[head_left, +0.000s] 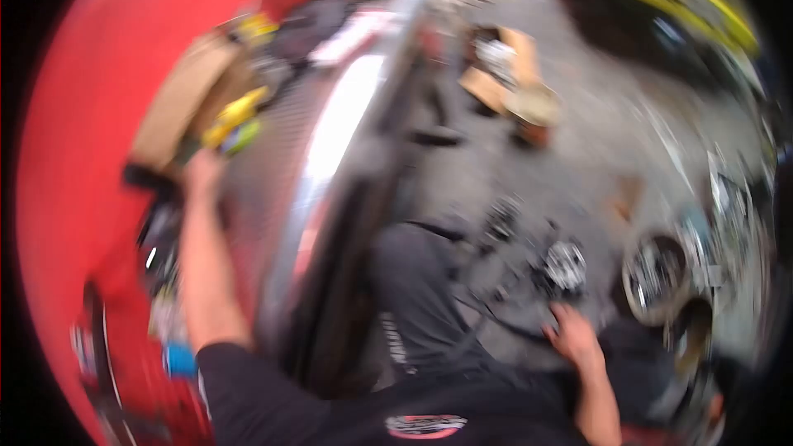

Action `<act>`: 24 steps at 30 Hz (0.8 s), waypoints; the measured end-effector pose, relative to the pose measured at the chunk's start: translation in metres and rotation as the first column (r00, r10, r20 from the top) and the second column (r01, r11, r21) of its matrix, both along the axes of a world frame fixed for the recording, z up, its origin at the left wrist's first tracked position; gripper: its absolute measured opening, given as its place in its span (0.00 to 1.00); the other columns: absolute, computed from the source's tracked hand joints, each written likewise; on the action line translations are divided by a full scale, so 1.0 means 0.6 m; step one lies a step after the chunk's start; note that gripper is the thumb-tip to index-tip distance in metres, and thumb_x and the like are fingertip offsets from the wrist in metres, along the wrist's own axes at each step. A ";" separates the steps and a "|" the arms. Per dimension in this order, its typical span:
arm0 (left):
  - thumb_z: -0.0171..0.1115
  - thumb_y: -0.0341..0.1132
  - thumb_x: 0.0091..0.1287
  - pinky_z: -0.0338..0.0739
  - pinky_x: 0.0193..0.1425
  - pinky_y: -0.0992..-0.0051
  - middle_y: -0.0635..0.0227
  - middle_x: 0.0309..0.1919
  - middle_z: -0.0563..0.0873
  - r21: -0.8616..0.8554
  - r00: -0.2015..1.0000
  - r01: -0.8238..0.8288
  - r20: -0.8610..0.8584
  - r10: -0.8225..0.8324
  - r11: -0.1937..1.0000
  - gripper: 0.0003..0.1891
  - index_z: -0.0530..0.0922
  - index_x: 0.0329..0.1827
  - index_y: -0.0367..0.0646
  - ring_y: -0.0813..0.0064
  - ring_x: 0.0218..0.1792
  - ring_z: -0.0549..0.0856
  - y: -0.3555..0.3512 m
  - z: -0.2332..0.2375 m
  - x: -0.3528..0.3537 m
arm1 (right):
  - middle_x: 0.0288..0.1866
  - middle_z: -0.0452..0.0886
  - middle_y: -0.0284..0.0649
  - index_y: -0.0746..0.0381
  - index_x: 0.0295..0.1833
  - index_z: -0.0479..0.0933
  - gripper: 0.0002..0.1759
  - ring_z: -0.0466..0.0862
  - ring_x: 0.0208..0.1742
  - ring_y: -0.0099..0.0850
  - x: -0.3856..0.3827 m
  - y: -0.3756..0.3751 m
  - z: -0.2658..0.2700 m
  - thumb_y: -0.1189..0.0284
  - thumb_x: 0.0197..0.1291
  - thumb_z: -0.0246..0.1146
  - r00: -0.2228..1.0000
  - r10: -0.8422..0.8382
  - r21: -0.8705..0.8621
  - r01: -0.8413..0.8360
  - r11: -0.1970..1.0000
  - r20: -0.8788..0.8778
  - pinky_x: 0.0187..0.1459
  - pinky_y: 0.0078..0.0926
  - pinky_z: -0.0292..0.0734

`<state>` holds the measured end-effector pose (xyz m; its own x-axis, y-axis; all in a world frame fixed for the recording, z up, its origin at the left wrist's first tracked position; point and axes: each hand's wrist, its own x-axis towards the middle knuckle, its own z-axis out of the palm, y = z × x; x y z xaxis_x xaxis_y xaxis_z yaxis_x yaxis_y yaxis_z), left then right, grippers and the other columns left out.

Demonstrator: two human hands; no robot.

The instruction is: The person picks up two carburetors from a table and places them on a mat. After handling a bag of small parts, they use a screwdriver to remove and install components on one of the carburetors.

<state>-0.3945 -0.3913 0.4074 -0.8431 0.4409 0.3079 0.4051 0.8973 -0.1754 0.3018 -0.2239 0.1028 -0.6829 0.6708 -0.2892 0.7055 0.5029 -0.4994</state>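
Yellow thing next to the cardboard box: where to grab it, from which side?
Probably across the narrow width of the yellow thing, near its lower end, closest to the left hand. It is elongated and lies slanted, so a pinch across its long sides fits. Come from the person's side: the cardboard box flanks its left. Blur hides finer detail.

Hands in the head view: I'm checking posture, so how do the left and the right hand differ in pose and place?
Reach: the left hand is stretched far forward on a straight arm, while the right hand is close to the body. Place: the left hand is up by a yellow item and a cardboard box; the right hand is low by a metal part on the grey floor. Both forearms are bare; blur hides both grips.
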 end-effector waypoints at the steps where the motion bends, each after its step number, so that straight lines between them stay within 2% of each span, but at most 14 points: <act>1: 0.60 0.43 0.70 0.79 0.60 0.57 0.48 0.53 0.88 0.128 0.985 0.164 0.032 -0.170 0.978 0.20 0.84 0.59 0.40 0.50 0.56 0.87 -0.031 -0.018 -0.029 | 0.59 0.81 0.49 0.61 0.66 0.74 0.26 0.81 0.61 0.49 -0.003 0.001 0.024 0.59 0.68 0.65 0.999 -0.008 -0.036 0.010 0.999 0.042 0.63 0.47 0.75; 3: 0.63 0.44 0.71 0.78 0.62 0.55 0.48 0.56 0.87 0.213 0.977 0.201 -0.114 -0.180 0.956 0.23 0.79 0.66 0.43 0.49 0.59 0.85 -0.079 -0.062 -0.218 | 0.57 0.82 0.48 0.61 0.62 0.76 0.23 0.81 0.61 0.48 0.002 0.005 0.036 0.59 0.68 0.65 0.995 -0.032 -0.034 0.036 0.999 0.095 0.63 0.50 0.74; 4: 0.63 0.43 0.71 0.77 0.64 0.55 0.46 0.58 0.86 0.119 0.968 0.163 -0.212 -0.135 0.980 0.26 0.75 0.69 0.43 0.47 0.60 0.85 -0.045 -0.048 -0.176 | 0.56 0.82 0.48 0.62 0.62 0.75 0.24 0.82 0.60 0.49 0.006 0.008 0.040 0.59 0.68 0.65 0.994 -0.065 -0.052 0.070 0.996 0.091 0.63 0.49 0.75; 5: 0.63 0.43 0.71 0.76 0.66 0.54 0.44 0.61 0.84 0.108 0.955 0.141 -0.278 -0.106 0.984 0.30 0.71 0.74 0.42 0.45 0.62 0.83 -0.041 -0.041 -0.240 | 0.55 0.82 0.48 0.62 0.62 0.75 0.24 0.82 0.60 0.49 0.006 0.013 0.049 0.59 0.68 0.65 0.994 -0.073 -0.060 0.077 0.995 0.080 0.63 0.49 0.75; 6: 0.63 0.43 0.72 0.76 0.66 0.56 0.45 0.62 0.84 0.155 0.946 0.225 -0.270 -0.178 0.962 0.30 0.70 0.75 0.43 0.48 0.62 0.84 0.000 -0.029 -0.224 | 0.54 0.83 0.50 0.62 0.63 0.76 0.25 0.83 0.58 0.50 0.017 0.024 0.050 0.58 0.68 0.65 0.994 -0.100 -0.072 0.102 0.992 0.034 0.61 0.48 0.77; 7: 0.63 0.43 0.73 0.76 0.66 0.58 0.45 0.63 0.83 0.208 0.934 0.295 -0.267 -0.236 0.933 0.30 0.69 0.76 0.44 0.51 0.61 0.85 0.030 -0.008 -0.189 | 0.52 0.84 0.51 0.62 0.64 0.77 0.26 0.84 0.56 0.51 0.027 0.036 0.053 0.58 0.68 0.66 0.993 -0.118 -0.079 0.116 0.990 -0.015 0.59 0.48 0.79; 9: 0.60 0.41 0.77 0.76 0.66 0.63 0.50 0.63 0.84 0.438 0.857 0.470 -0.019 -0.515 0.767 0.28 0.69 0.77 0.43 0.59 0.62 0.84 0.119 0.044 -0.005 | 0.50 0.86 0.49 0.64 0.63 0.78 0.25 0.86 0.53 0.47 0.050 0.074 0.090 0.60 0.66 0.69 0.943 -0.257 -0.079 0.246 0.966 -0.210 0.56 0.42 0.81; 11: 0.56 0.40 0.80 0.76 0.66 0.67 0.54 0.61 0.84 0.285 0.707 0.696 -0.118 -0.697 0.659 0.25 0.69 0.77 0.43 0.67 0.62 0.83 0.193 0.096 0.172 | 0.49 0.87 0.48 0.65 0.61 0.80 0.24 0.87 0.48 0.39 0.065 0.115 0.167 0.66 0.62 0.72 0.841 -0.370 -0.102 0.360 0.927 -0.396 0.52 0.36 0.82; 13: 0.56 0.39 0.80 0.76 0.65 0.67 0.53 0.60 0.84 0.195 0.512 0.856 -0.183 -0.840 0.479 0.24 0.69 0.76 0.43 0.67 0.61 0.83 0.219 0.126 0.301 | 0.50 0.86 0.44 0.65 0.63 0.80 0.27 0.85 0.46 0.29 0.085 0.121 0.273 0.69 0.58 0.75 0.636 -0.422 -0.157 0.430 0.889 -0.646 0.50 0.29 0.80; 14: 0.56 0.39 0.79 0.76 0.65 0.67 0.53 0.60 0.84 0.150 0.391 0.918 -0.200 -0.898 0.366 0.24 0.70 0.75 0.42 0.66 0.61 0.83 0.226 0.133 0.362 | 0.50 0.85 0.41 0.66 0.62 0.80 0.28 0.83 0.46 0.27 0.086 0.110 0.318 0.68 0.57 0.75 0.439 -0.296 -0.060 0.477 0.877 -0.848 0.51 0.27 0.79; 16: 0.55 0.39 0.79 0.76 0.65 0.67 0.53 0.59 0.84 0.077 0.152 0.987 -0.211 -0.966 0.138 0.23 0.70 0.74 0.42 0.66 0.60 0.83 0.233 0.140 0.461 | 0.49 0.85 0.41 0.66 0.63 0.79 0.28 0.83 0.46 0.26 0.092 0.091 0.391 0.69 0.57 0.74 0.348 0.025 0.207 0.496 0.843 -0.937 0.50 0.27 0.78; 17: 0.55 0.39 0.79 0.76 0.65 0.66 0.53 0.59 0.84 0.052 0.045 0.998 -0.203 -0.978 0.035 0.23 0.70 0.74 0.42 0.66 0.60 0.83 0.237 0.137 0.503 | 0.49 0.84 0.41 0.66 0.63 0.79 0.28 0.83 0.46 0.26 0.089 0.082 0.417 0.69 0.57 0.74 0.365 0.165 0.335 0.475 0.814 -0.916 0.50 0.27 0.78; 20: 0.55 0.39 0.78 0.76 0.64 0.66 0.53 0.58 0.84 0.022 -0.174 0.984 -0.155 -0.973 -0.179 0.22 0.71 0.72 0.41 0.65 0.59 0.83 0.246 0.137 0.586 | 0.49 0.84 0.41 0.66 0.63 0.79 0.28 0.82 0.45 0.26 0.068 0.074 0.461 0.69 0.58 0.74 0.454 0.394 0.570 0.361 0.738 -0.799 0.50 0.26 0.78; 24: 0.55 0.38 0.77 0.77 0.64 0.65 0.53 0.56 0.84 0.081 -0.279 0.954 -0.129 -0.952 -0.290 0.21 0.72 0.70 0.40 0.65 0.57 0.83 0.258 0.130 0.627 | 0.48 0.84 0.41 0.66 0.64 0.78 0.28 0.82 0.45 0.25 0.045 0.074 0.486 0.70 0.58 0.73 0.505 0.470 0.657 0.297 0.693 -0.724 0.49 0.26 0.78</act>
